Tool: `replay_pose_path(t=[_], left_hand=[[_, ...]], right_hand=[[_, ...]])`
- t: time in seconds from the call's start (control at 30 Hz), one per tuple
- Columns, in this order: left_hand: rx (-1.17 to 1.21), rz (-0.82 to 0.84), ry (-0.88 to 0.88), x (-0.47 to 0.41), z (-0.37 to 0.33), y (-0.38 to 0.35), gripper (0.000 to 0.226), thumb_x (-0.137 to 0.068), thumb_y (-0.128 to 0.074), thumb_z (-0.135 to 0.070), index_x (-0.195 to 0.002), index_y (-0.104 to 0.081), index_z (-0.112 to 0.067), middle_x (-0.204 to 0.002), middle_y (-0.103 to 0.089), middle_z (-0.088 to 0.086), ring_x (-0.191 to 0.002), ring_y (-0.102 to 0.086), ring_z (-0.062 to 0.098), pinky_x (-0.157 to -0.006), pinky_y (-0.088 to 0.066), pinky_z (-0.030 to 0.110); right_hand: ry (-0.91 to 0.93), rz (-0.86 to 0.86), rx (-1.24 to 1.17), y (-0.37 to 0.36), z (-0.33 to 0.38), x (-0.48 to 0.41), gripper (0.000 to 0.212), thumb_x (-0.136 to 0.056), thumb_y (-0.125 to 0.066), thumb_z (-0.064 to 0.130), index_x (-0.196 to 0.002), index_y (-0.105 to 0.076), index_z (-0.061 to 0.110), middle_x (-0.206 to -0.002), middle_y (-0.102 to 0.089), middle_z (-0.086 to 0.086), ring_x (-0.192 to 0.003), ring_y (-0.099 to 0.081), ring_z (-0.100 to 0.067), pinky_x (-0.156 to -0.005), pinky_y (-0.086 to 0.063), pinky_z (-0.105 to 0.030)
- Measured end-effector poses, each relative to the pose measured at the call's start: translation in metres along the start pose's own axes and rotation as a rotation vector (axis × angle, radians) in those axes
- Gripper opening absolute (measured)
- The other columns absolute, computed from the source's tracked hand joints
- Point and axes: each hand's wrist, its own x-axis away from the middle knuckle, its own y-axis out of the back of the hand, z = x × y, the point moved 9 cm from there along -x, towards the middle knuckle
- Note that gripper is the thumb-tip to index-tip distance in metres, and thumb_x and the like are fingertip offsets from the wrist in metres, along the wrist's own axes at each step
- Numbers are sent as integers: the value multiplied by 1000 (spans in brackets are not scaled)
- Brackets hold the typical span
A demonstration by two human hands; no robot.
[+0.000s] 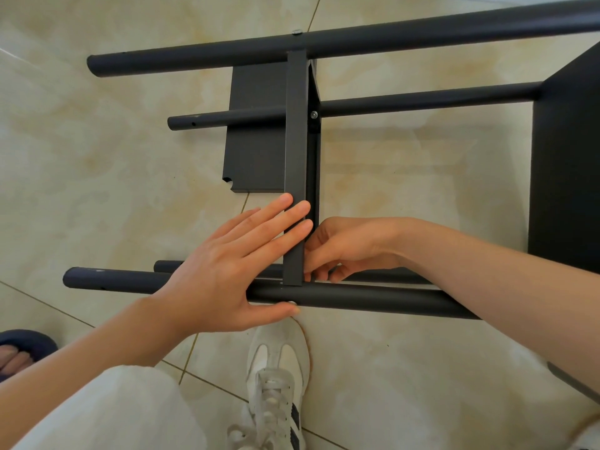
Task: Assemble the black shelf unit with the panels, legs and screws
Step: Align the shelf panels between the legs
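The black shelf unit lies on its side on the tiled floor. A middle panel (296, 131) stands edge-up between the far leg (357, 39) and the near leg (373, 297). My left hand (227, 271) lies with straight fingers flat on the panel's rim, and its thumb presses a silver screw (292, 303) in the near leg. My right hand (344, 248) reaches in behind the panel with curled fingers; what they hold is hidden. Two more screws (313, 115) (296, 32) sit in the far legs. Another panel (568, 164) closes the right end.
A loose black panel (256, 151) with a notched corner lies flat on the floor under the frame. My white sneaker (276, 384) stands just below the near leg. Another person's foot in a dark slipper (19, 352) is at the left edge.
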Motion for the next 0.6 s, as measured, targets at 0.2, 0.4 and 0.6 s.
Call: replay_pose_path(t=[0.2, 0.4, 0.6], left_hand=[[-6, 4, -1, 0, 0, 0, 87, -87, -63, -58, -153, -33, -11, -164, -26, 5, -154, -17, 23, -123, -22, 38], [-21, 0, -2, 0, -2, 1, 86, -87, -63, -60, -153, -34, -11, -163, -27, 5, -153, -18, 23, -121, -27, 43], [-31, -2, -9, 0, -3, 0, 86, -87, -63, -60, -153, -34, -12, -164, -26, 5, -153, -17, 23, -121, -28, 45]], right_hand=[[-14, -55, 31, 2, 2, 0, 22, -92, -66, 16, -70, -70, 16, -74, -66, 0, -69, -53, -11, -68, -43, -23], [-51, -82, 98, 3, 6, 2, 13, -89, -68, 21, -78, -69, 14, -75, -65, 1, -69, -52, -12, -67, -43, -23], [-107, -130, 101, 4, 5, 6, 8, -88, -69, 21, -86, -71, 13, -75, -66, 0, -67, -53, -12, -68, -45, -23]])
